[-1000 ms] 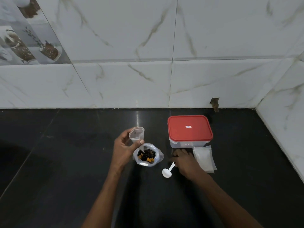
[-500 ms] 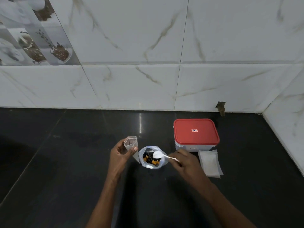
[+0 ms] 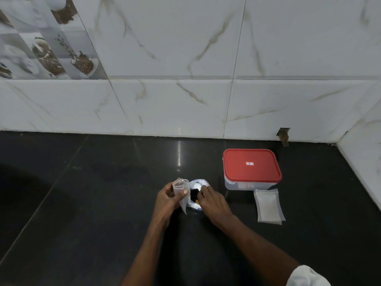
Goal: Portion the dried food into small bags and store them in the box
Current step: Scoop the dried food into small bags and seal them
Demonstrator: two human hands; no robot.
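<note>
My left hand (image 3: 168, 200) holds a small clear bag (image 3: 181, 187) upright with its mouth open. Right beside it stands a larger clear bag of dried food (image 3: 198, 196), dark pieces with some orange ones. My right hand (image 3: 214, 204) pinches the handle of a white spoon (image 3: 196, 185), whose bowl is inside the food bag's mouth. The hand covers most of the spoon's handle. A box (image 3: 250, 183) with a red lid shut on it stands to the right.
A small stack of empty clear bags (image 3: 268, 205) lies flat in front of the box. The black countertop (image 3: 92, 203) runs left. White tiled walls close the back and the right corner.
My right hand picked the white spoon up from the counter and brought it left into the food bag. The left hand kept holding the small bag.
</note>
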